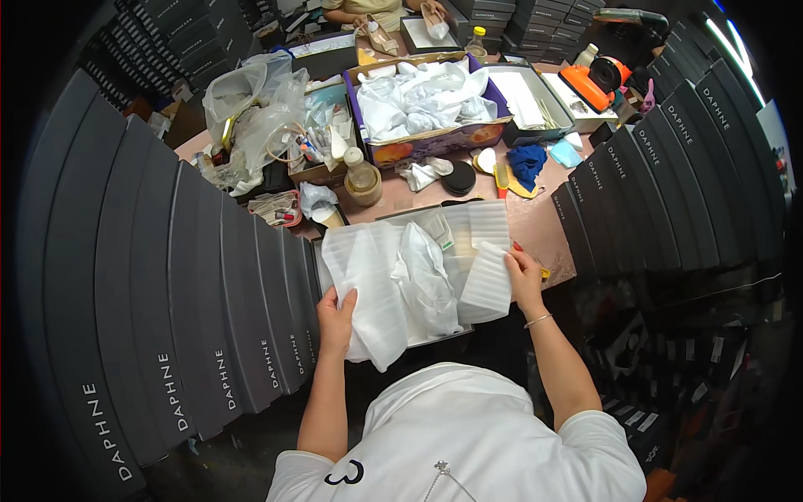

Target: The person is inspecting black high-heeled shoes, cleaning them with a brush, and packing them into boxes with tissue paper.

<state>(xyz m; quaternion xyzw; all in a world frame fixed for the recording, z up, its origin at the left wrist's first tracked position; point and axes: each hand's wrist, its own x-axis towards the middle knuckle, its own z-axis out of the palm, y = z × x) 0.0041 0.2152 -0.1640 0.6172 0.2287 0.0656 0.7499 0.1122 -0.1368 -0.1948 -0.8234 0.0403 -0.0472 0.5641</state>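
In front of me a shallow shoe box lies open, its pale rim (443, 338) showing at the near edge. Over it spreads white ribbed foam wrap (368, 289); whether this is one sheet or two I cannot tell. A bundle in white tissue paper (425, 280) rests in the middle, its contents hidden. My left hand (337, 320) pinches the wrap's left edge between thumb and fingers. At the other side my right hand (525, 280) grips a folded-over right flap. Beside the bundle's far end lies a small whitish packet (439, 230) with a green edge.
Stacked dark shoe boxes (201, 284) wall the left, and more boxes (661, 184) the right. Behind the work stand a purple carton (435, 146) of crumpled tissue, a pump bottle (362, 180), a blue cloth (527, 166) and an orange tape dispenser (590, 86). Across the table a person handles shoes (381, 38).
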